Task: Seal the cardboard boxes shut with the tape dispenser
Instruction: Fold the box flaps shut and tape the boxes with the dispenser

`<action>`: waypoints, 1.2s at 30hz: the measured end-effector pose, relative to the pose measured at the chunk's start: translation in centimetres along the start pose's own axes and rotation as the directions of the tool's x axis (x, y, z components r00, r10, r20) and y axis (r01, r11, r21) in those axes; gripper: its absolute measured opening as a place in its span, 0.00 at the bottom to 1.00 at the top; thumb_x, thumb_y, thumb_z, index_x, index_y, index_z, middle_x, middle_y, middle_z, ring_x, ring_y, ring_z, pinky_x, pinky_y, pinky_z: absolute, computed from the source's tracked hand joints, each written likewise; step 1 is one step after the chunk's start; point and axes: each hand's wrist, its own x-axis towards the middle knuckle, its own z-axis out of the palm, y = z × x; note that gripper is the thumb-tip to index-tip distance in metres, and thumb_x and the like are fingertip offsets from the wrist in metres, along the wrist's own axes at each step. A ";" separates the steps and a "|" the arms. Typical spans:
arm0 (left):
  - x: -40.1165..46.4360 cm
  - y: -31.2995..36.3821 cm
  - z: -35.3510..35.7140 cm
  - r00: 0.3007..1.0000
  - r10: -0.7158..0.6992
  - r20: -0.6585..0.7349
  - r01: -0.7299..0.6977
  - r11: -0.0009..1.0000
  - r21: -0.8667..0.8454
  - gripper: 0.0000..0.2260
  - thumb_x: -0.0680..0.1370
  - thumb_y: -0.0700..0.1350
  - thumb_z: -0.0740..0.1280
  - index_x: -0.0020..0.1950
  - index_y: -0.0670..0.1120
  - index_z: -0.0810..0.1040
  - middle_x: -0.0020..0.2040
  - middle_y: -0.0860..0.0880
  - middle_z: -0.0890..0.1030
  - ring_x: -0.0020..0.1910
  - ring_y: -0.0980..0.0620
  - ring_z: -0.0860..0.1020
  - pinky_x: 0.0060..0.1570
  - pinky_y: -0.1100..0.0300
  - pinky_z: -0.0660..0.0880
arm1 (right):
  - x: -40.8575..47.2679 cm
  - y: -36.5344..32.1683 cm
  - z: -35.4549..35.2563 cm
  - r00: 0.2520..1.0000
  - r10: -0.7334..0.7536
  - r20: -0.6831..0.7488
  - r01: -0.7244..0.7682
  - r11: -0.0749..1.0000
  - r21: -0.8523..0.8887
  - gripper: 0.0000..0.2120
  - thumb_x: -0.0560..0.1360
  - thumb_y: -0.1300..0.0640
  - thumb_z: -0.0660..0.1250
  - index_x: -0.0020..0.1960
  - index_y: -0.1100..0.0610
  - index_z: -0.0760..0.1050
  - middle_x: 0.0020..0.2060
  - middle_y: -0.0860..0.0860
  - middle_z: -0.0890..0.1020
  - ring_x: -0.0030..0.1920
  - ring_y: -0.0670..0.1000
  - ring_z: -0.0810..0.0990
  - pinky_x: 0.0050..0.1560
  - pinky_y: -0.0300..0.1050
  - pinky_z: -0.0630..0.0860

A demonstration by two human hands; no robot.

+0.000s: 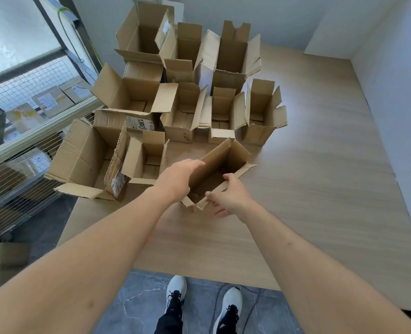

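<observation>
Head view looks down past 2 bare arms to a wooden counter [296, 213], with the person's shoes [202, 307] on the grey floor below its near edge. Nearest on the counter is a small open box [217, 169], turned at an angle and set apart from the rest, probably so it can be worked on alone. The left hand [176, 178] grips its left wall, fingers curled over the upright flap. The right hand [231, 195] pinches the near flap, thumb on top and fingers underneath, which looks like the start of folding it inward. Both hands holding cardboard suggests the flaps must be closed before any taping.

Beyond it stands a crowd of open boxes [187, 92], roughly 10, flaps splayed upward, packed close together toward the far left of the counter; none looks sealed. The right half of the counter holds nothing I can make out.

No tape dispenser is visible anywhere, so I cannot tell where it lies. To the left, a wire shelf [31, 112] holds labelled parcels.
</observation>
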 end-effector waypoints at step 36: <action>1.0 -1.7 1.8 0.999 -0.016 -0.049 0.006 0.979 -0.205 0.31 0.75 0.41 0.74 0.73 0.64 0.70 0.53 0.50 0.72 0.53 0.51 0.74 0.58 0.55 0.73 | 0.9 1.8 -4.4 0.892 -0.233 -0.388 0.071 0.919 -0.388 0.28 0.74 0.45 0.69 0.72 0.51 0.71 0.58 0.54 0.68 0.62 0.60 0.71 0.62 0.48 0.71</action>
